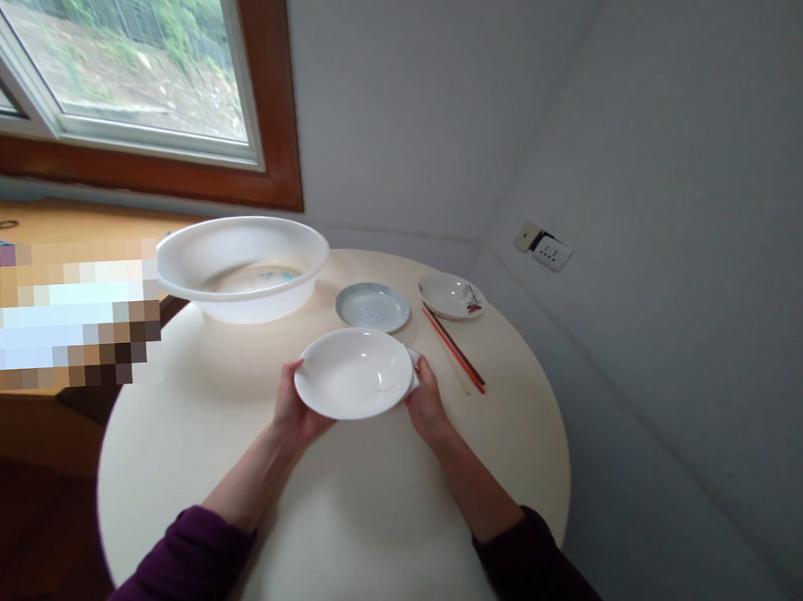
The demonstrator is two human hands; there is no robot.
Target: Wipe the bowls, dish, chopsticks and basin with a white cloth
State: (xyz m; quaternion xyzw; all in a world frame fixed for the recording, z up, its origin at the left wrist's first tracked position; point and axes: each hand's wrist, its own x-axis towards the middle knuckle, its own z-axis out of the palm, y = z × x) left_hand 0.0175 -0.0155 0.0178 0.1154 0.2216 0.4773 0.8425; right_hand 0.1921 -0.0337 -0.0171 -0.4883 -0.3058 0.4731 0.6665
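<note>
Between my hands is a white, shallow plate (352, 375), raised over the round table with its hollow side facing me. My left hand (296, 405) grips its left rim, thumb on top and fingers underneath. At the right edge, my right hand (425, 398) is closed on a folded white cloth or tissue (413, 358) pressed against the plate. The fingers beneath the plate are hidden. Just behind it lies a grey-blue plate (372, 307). To the right of that are chopsticks (452, 347) and a white dish with a floral pattern (450, 295).
A large translucent white basin (244, 264) stands at the back left of the cream round table (180, 438). A wooden desk (67, 219) adjoins on the left, below a window (140, 63). Wall sockets (551, 251) are on the right wall (673, 232).
</note>
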